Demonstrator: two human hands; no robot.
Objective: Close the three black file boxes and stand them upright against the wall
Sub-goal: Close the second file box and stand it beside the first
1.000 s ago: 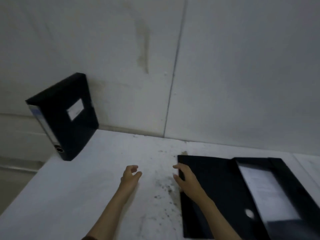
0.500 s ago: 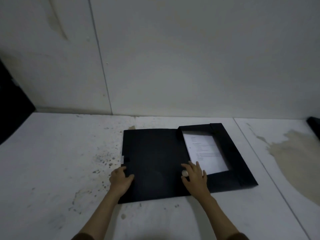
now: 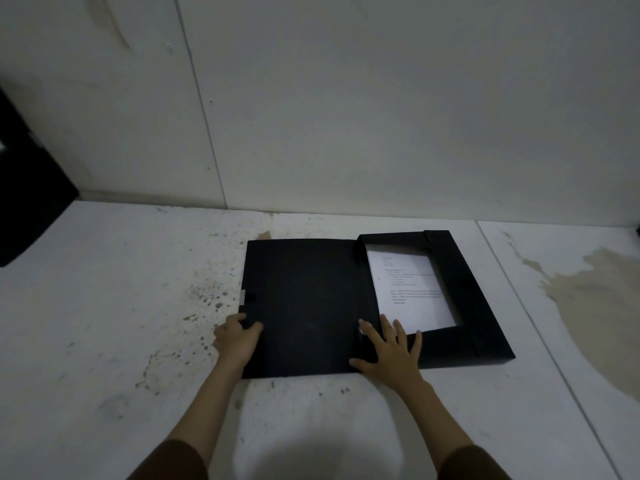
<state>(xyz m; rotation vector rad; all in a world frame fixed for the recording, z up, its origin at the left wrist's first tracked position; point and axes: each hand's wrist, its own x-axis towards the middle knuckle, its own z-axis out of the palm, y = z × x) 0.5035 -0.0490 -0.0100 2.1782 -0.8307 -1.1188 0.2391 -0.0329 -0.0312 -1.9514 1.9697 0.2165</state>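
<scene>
An open black file box (image 3: 460, 292) lies flat on the white table (image 3: 104, 323), its lid (image 3: 304, 299) spread out to the left. White printed paper (image 3: 408, 289) rests inside the tray on the right. My left hand (image 3: 237, 337) curls over the lid's left edge near the front. My right hand (image 3: 391, 348) lies flat with fingers spread on the box's spine and front wall, beside a round metal ring (image 3: 365, 328). A closed black file box (image 3: 31, 209) stands against the wall at the far left, partly cut off by the frame.
The grey wall (image 3: 346, 116) rises just behind the table. A seam (image 3: 512, 292) divides the table at the right, with a large tan stain (image 3: 595, 306) past it. A sliver of something dark (image 3: 637, 232) shows at the right edge.
The view swung right from the standing box to the open one. Both hands moved onto the open box: the left to the lid's edge, the right onto the spine.
</scene>
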